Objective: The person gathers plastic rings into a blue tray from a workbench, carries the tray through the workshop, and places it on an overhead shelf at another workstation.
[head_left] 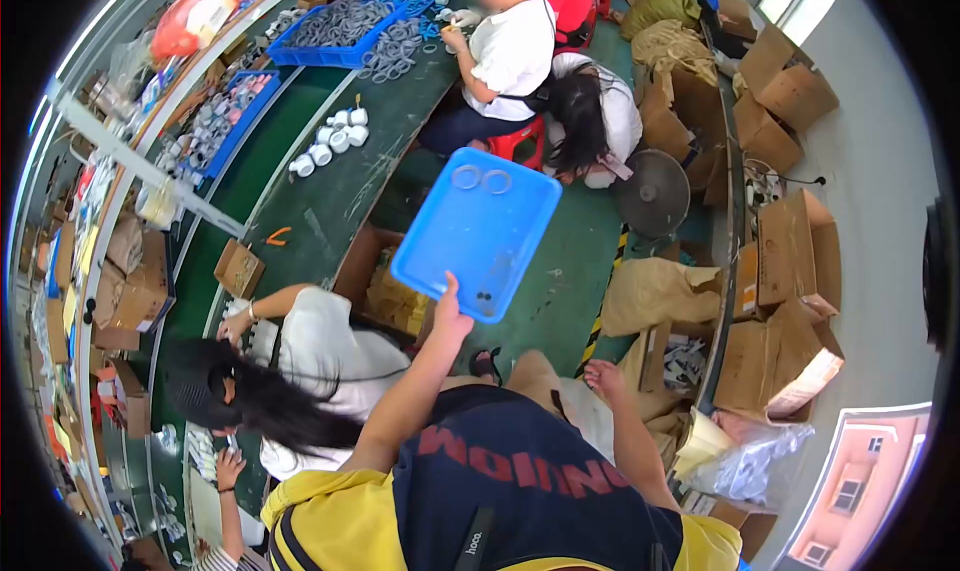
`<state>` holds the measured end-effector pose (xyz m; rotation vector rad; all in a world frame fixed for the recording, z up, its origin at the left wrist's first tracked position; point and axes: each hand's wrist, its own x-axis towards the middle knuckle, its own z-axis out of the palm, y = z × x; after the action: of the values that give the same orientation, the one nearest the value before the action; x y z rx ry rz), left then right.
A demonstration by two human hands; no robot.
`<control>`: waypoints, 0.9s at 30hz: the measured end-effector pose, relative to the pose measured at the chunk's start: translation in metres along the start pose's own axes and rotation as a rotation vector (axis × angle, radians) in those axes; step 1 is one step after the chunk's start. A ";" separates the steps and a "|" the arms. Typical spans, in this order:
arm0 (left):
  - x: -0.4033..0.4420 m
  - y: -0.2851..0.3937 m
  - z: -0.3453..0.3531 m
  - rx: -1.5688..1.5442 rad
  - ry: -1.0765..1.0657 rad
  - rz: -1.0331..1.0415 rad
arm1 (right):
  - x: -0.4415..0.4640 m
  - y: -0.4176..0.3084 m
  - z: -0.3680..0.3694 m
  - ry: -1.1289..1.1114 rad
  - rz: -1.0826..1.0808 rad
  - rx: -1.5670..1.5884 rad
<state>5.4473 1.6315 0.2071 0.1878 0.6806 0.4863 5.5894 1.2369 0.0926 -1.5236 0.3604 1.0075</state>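
Note:
A shallow blue tray (477, 233) is held out in front of my body by my left hand (452, 309), whose thumb lies over the near edge. Two grey rings lie at the tray's far end, and a few small dark spots show near its close right corner. My right hand (604, 379) hangs at my right side, touching nothing visible, its fingers curled together.
On the left runs a green workbench (330, 211) with white round parts (348, 131) and a blue crate of grey rings (335, 26). Co-workers sit beside it. A round fan (653, 193) and cardboard boxes (785, 261) stand on the right.

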 end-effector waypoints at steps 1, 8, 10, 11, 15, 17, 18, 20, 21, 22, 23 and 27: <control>0.017 0.011 0.004 -0.016 -0.036 0.040 | 0.008 -0.014 0.002 0.004 -0.005 0.002; 0.072 0.086 0.024 -0.139 0.033 0.367 | 0.115 -0.117 0.003 -0.035 0.106 -0.362; 0.070 0.104 0.046 -0.146 0.063 0.439 | 0.154 -0.167 0.025 -0.110 0.073 -0.430; 0.075 0.110 0.049 -0.153 0.094 0.484 | 0.180 -0.190 0.042 -0.170 0.090 -0.457; 0.086 0.105 0.054 -0.196 0.149 0.634 | 0.258 -0.275 0.124 -0.379 0.024 -0.766; 0.082 0.094 0.080 -0.222 0.173 0.681 | 0.284 -0.320 0.167 -0.488 -0.016 -0.828; 0.086 0.085 0.087 -0.267 0.209 0.689 | 0.302 -0.337 0.189 -0.562 -0.062 -0.788; 0.094 0.069 0.091 -0.357 0.288 0.700 | 0.315 -0.374 0.240 -0.643 -0.110 -0.771; 0.098 0.061 0.096 -0.365 0.326 0.707 | 0.314 -0.388 0.262 -0.700 -0.156 -0.747; 0.093 0.055 0.127 -0.420 0.352 0.660 | 0.315 -0.404 0.286 -0.724 -0.146 -0.789; 0.104 0.049 0.121 -0.421 0.328 0.680 | 0.315 -0.420 0.311 -0.761 -0.158 -0.787; 0.153 0.047 0.132 -0.474 0.341 0.614 | 0.297 -0.466 0.381 -0.864 -0.260 -0.794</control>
<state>5.6180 1.7460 0.2382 -0.1477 0.8164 1.2725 5.9503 1.7914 0.2050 -1.5624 -0.9194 1.5692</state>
